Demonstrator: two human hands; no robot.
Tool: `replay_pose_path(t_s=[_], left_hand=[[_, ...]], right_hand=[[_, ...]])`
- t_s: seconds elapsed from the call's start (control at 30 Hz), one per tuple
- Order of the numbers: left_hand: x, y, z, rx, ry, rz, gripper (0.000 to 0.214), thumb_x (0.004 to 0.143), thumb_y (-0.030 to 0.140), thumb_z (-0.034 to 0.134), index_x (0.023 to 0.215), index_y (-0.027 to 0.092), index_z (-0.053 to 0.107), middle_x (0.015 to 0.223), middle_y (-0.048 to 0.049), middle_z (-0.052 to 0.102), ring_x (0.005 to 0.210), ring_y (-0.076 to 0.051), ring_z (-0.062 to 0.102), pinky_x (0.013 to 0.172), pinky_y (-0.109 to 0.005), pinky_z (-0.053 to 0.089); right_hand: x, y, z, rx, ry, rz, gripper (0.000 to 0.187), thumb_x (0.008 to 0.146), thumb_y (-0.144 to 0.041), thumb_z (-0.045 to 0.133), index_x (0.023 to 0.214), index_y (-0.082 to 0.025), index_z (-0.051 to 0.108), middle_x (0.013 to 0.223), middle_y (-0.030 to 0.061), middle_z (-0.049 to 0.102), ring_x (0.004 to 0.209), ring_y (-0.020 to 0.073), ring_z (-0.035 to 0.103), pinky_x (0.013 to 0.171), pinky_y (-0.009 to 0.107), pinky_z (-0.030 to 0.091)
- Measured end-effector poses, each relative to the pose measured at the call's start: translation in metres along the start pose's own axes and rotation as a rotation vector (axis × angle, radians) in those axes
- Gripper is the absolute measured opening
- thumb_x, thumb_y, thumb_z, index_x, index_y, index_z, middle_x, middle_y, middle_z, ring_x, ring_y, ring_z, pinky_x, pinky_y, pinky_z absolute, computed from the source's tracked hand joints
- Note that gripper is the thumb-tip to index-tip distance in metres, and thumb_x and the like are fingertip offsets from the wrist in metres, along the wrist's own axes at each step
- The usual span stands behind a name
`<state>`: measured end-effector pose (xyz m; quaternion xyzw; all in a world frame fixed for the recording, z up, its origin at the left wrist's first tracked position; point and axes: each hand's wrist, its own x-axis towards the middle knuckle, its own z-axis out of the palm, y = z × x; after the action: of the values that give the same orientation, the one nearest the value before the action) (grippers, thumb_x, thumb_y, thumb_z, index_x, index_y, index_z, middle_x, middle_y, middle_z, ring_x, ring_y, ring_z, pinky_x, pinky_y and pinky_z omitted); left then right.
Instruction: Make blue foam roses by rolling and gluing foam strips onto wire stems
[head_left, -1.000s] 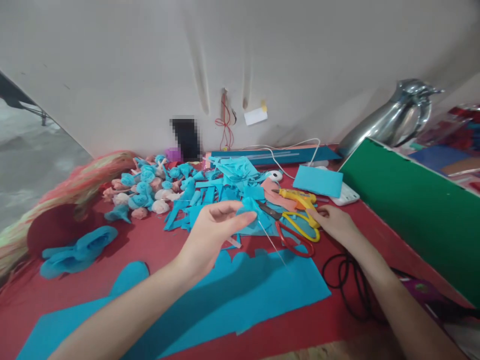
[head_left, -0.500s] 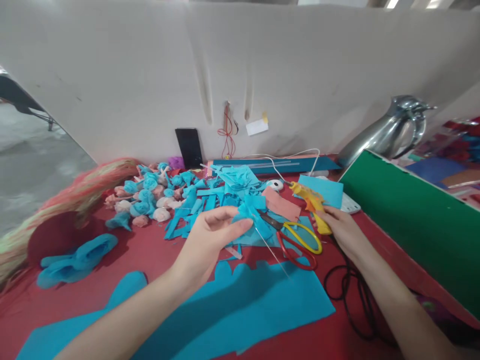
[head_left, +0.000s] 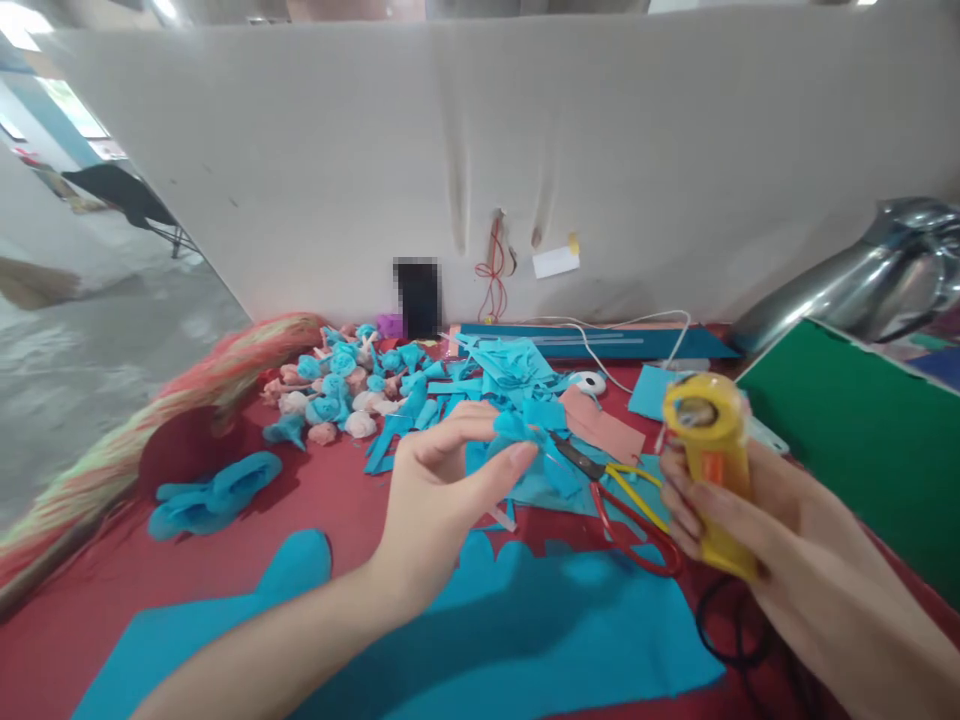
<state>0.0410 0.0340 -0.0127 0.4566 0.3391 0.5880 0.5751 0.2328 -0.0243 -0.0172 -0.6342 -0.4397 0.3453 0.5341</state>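
Note:
Between the thumb and fingers of my left hand is a small blue crepe paper piece, partly hidden by the thumb. My right hand is wrapped round a yellow hot glue gun, raised above the table on the right, with its round end facing me. Scissors with one red and one yellow handle loop lie between my hands. Behind my left hand spreads a heap of blue paper strips. A large blue paper sheet with a scalloped edge lies beneath my hands.
Small blue, pink and white paper roses are piled at the back left, near a bigger blue paper flower. A phone leans on the white panel. At the right stand a green board and a metal jug.
My right hand has lifted the glue gun toward me and turned it. The thin strand that hung from the blue piece no longer shows. The view has swung left.

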Motion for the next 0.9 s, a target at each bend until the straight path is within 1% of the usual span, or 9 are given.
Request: replay_pose_path(t_s=[0.07,0.1,0.2,0.23,0.4,0.47,0.6,0.73,0.9], left_hand=[[-0.001,0.003,-0.002,-0.016,-0.016,0.066,0.015,0.058,0.013,0.075,0.054,0.026,0.069,0.06,0.0034,0.056,0.072,-0.013,0.048,0.081,-0.026,0.041],[-0.002,0.004,-0.003,-0.019,-0.031,0.095,0.016,0.06,0.013,0.075,0.054,0.026,0.07,0.059,0.0036,0.056,0.071,-0.012,0.048,0.08,-0.026,0.042],[-0.002,0.005,-0.005,-0.03,-0.081,0.158,0.016,0.063,0.013,0.074,0.057,0.028,0.072,0.058,0.004,0.059,0.069,-0.012,0.049,0.077,-0.025,0.044],[-0.002,0.006,-0.005,-0.035,-0.092,0.169,0.016,0.063,0.013,0.074,0.058,0.028,0.073,0.059,0.0042,0.061,0.069,-0.012,0.05,0.077,-0.025,0.044],[-0.001,0.006,-0.006,-0.038,-0.116,0.182,0.019,0.066,0.012,0.072,0.062,0.03,0.074,0.063,0.0054,0.067,0.07,-0.011,0.052,0.074,-0.024,0.045],[-0.001,0.006,-0.006,-0.038,-0.115,0.198,0.019,0.065,0.012,0.073,0.063,0.031,0.074,0.063,0.0058,0.068,0.07,-0.012,0.052,0.073,-0.024,0.045],[0.0,0.006,-0.007,-0.029,-0.111,0.227,0.018,0.064,0.012,0.074,0.062,0.03,0.074,0.063,0.0048,0.068,0.069,-0.013,0.052,0.074,-0.026,0.045],[0.001,0.006,-0.007,-0.016,-0.093,0.256,0.017,0.063,0.012,0.075,0.062,0.028,0.074,0.06,0.0042,0.065,0.066,-0.013,0.051,0.071,-0.028,0.044],[0.0,0.006,-0.008,-0.003,-0.104,0.265,0.014,0.063,0.013,0.075,0.063,0.027,0.073,0.059,0.0039,0.061,0.065,-0.012,0.049,0.072,-0.028,0.043]], right_hand=[[-0.008,-0.005,0.006,-0.052,-0.003,-0.01,0.04,0.06,-0.045,0.074,0.093,-0.026,0.06,0.057,-0.0015,0.059,0.041,0.0154,0.053,0.028,0.02,0.041],[-0.009,-0.005,0.008,-0.064,0.0,-0.021,0.044,0.059,-0.044,0.075,0.096,-0.028,0.059,0.063,-0.0004,0.064,0.044,0.0171,0.057,0.03,0.021,0.045],[-0.011,-0.002,0.011,-0.074,0.05,-0.059,0.054,0.053,-0.045,0.077,0.101,-0.031,0.057,0.085,0.0027,0.071,0.064,0.0236,0.068,0.045,0.024,0.057],[-0.01,-0.001,0.012,-0.079,0.069,-0.062,0.055,0.051,-0.045,0.077,0.101,-0.032,0.057,0.087,0.0025,0.072,0.068,0.0245,0.069,0.048,0.024,0.058],[-0.01,0.002,0.019,-0.129,0.13,-0.042,0.052,0.047,-0.045,0.078,0.093,-0.033,0.059,0.082,0.0011,0.072,0.062,0.0241,0.068,0.047,0.025,0.059],[-0.009,0.004,0.019,-0.153,0.179,-0.047,0.054,0.046,-0.047,0.077,0.094,-0.033,0.059,0.081,0.002,0.071,0.065,0.0259,0.068,0.048,0.028,0.059],[-0.004,0.013,0.013,-0.227,0.267,-0.07,0.053,0.049,-0.052,0.073,0.096,-0.032,0.059,0.068,0.0026,0.066,0.065,0.0288,0.065,0.043,0.033,0.056],[-0.004,0.019,0.009,-0.289,0.275,-0.089,0.05,0.05,-0.052,0.071,0.094,-0.032,0.059,0.061,0.0019,0.062,0.06,0.0287,0.063,0.039,0.034,0.053],[-0.014,0.007,0.022,-0.318,0.292,-0.07,0.043,0.053,-0.046,0.071,0.092,-0.033,0.057,0.063,0.0013,0.063,0.056,0.0267,0.062,0.038,0.033,0.052]])
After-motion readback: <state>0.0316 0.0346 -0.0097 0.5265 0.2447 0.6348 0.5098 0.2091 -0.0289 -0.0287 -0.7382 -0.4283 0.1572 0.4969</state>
